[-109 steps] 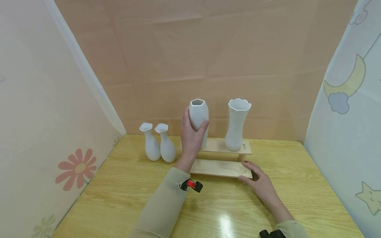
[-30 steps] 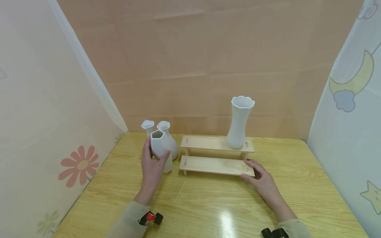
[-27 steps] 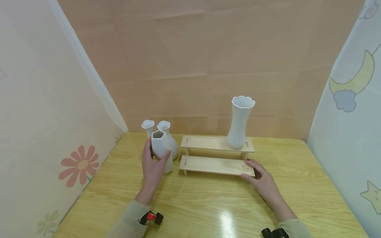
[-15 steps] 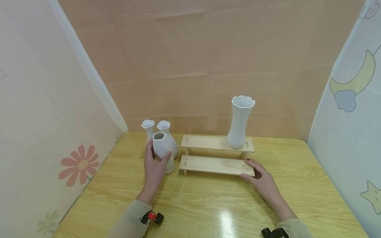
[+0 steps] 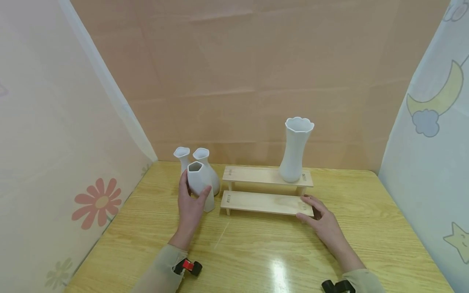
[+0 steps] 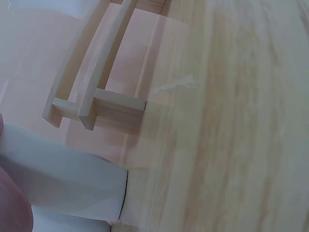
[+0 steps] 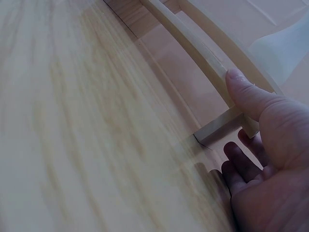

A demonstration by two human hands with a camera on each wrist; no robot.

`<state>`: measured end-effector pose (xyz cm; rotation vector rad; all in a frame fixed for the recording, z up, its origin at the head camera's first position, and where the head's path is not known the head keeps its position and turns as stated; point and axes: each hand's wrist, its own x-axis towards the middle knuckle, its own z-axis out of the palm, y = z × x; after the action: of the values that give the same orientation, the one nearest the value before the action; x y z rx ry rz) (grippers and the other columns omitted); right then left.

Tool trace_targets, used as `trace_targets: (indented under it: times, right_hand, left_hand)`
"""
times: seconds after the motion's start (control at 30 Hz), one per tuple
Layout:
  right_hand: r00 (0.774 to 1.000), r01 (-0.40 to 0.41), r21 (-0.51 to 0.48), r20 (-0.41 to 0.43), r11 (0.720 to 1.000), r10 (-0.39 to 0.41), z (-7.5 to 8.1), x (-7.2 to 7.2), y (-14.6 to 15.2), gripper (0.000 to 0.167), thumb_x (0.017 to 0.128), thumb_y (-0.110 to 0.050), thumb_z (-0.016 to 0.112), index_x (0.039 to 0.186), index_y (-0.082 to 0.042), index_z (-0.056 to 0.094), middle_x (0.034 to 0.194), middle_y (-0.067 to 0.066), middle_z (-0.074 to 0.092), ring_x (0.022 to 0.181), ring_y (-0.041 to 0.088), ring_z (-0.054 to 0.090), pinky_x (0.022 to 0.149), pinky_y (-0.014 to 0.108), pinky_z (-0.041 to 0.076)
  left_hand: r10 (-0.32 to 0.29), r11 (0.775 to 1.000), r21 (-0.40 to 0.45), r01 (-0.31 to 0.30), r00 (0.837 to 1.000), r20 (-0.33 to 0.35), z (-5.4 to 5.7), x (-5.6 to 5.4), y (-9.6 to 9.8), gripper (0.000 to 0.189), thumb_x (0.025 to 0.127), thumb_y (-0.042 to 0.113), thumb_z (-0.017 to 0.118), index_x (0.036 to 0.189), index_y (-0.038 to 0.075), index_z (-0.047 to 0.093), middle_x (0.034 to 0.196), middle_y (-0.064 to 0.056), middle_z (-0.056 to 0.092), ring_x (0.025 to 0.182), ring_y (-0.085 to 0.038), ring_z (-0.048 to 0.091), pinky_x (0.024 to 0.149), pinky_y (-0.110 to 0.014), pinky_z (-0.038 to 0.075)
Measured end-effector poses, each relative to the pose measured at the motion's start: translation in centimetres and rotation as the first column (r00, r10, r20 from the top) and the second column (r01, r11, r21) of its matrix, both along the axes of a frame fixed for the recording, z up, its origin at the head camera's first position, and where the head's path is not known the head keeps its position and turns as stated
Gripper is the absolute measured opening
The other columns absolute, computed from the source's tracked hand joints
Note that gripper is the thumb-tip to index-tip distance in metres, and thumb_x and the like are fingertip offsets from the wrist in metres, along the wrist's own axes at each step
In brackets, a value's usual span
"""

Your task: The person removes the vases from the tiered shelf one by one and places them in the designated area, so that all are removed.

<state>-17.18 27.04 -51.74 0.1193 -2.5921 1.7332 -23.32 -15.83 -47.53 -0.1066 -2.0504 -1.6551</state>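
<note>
My left hand grips a white faceted vase with a five-sided mouth, thumb on its right side. In the left wrist view the base of this vase stands right at the tabletop. Behind it are two slim white vases with flared rims, one at the left and one nearer the middle, both partly hidden. My right hand holds the right end of the lower step of a two-step wooden stand, thumb on the front edge. On the upper step rests a tall white vase with a scalloped rim.
The wood-grain table carries everything. A peach backdrop closes off its far side. Patterned panels stand at the left and right.
My left hand has carried the faceted vase from the upper step leftward to the table before the slim vases. Over the last second it barely shifts. My right hand stays on the stand.
</note>
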Motion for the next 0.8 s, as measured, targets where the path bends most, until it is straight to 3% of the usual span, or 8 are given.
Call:
trace_targets:
  times: [0.53, 0.8]
  right_hand:
    - [1.000, 0.002, 0.007, 0.001, 1.000, -0.002, -0.23, -0.06, 0.18, 0.079, 0.103, -0.042, 0.080, 0.169, -0.016, 0.046, 0.181, 0.014, 0.022, 0.166, 0.042, 0.018, 0.105, -0.001, 0.026]
    - [1.000, 0.005, 0.011, 0.003, 1.000, -0.005, -0.14, -0.02, 0.04, 0.078, 0.103, -0.042, 0.080, 0.169, -0.015, 0.047, 0.181, 0.014, 0.022, 0.166, 0.042, 0.019, 0.104, -0.002, 0.026]
  left_hand:
    - [-0.028, 1.000, -0.005, 0.028, 0.999, -0.017, -0.59, -0.18, -0.18, 0.093, 0.098, 0.022, 0.087, 0.172, 0.021, 0.031, 0.164, -0.006, 0.045, 0.145, -0.032, 0.049, 0.119, -0.061, 0.040]
    - [-0.011, 0.999, -0.032, 0.010, 1.000, -0.012, -0.57, -0.20, -0.21, 0.099, 0.097, 0.023, 0.089, 0.175, 0.020, 0.027, 0.168, -0.008, 0.042, 0.145, -0.033, 0.048, 0.120, -0.062, 0.040]
